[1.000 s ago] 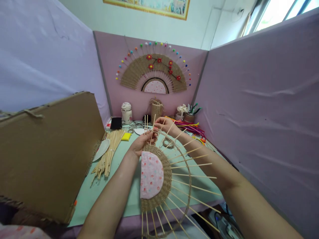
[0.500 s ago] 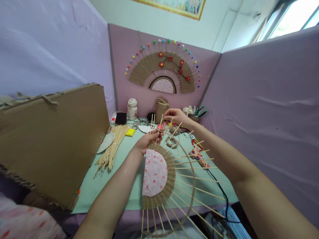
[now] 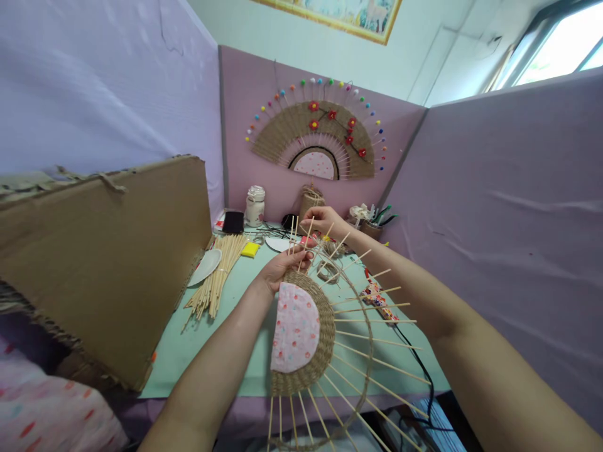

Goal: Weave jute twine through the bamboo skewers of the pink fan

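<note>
A: What do we have on the left?

B: We see a cardboard panel [image 3: 108, 263], then a white disc [image 3: 206, 268] and a bundle of thin sticks [image 3: 220, 276] on the green surface [image 3: 195, 342]. A yellow packet [image 3: 250, 250] lies just right of them.

A: And the left hand [image 3: 285, 267]?

B: Its grip is closed on the far end of a half-round woven fan [image 3: 327, 326].

A: Where do we find that fan?

B: Between the forearms, over the near part of the surface, straight edge left, its spokes [image 3: 381, 363] spreading right and near, crossed by a twine ring [image 3: 370, 342].

A: The right hand [image 3: 325, 220]?

B: It is by the far spoke tips, fingers bent; we cannot tell how far its grip is closed, or on what.

A: Farther right?

B: We see a floral-patterned tool [image 3: 379, 302] beside a black cord [image 3: 419, 358].
</note>
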Tool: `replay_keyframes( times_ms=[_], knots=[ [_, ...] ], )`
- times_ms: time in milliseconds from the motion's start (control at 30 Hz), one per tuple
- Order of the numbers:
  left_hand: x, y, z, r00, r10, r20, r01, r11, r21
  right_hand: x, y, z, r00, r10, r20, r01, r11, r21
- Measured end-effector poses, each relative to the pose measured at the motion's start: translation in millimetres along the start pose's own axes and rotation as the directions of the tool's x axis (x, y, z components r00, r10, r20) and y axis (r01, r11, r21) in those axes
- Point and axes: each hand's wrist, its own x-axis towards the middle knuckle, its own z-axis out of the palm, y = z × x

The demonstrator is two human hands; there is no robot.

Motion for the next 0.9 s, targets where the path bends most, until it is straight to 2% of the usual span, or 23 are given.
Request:
replay_keyframes(
  times_ms=[200, 600, 767, 900],
  knots=[
    [-2, 1, 2.9, 1.0, 0.002, -0.016, -0.002, 1.0, -0.013, 2, -5, -1, 1.0, -0.017, -0.024, 0.016, 0.999, -0.041],
    [-4, 2, 1.9, 0.999, 0.013, 0.03, -0.012, 0.999, -0.03, 28, -14, -17, 0.979, -0.186, 0.084, 0.195, 0.975, -0.107],
    [-5, 2, 3.4, 0.999, 0.002, 0.032, 0.0, 0.999, -0.037, 35, -13, -12, 0.968, -0.228, 0.105, 0.237, 0.969, -0.075],
    [-6, 2, 3.6, 0.998, 0.008, 0.066, -0.004, 0.998, -0.055, 38, -10, -5, 0.973, -0.197, 0.122, 0.201, 0.979, -0.023]
  ],
)
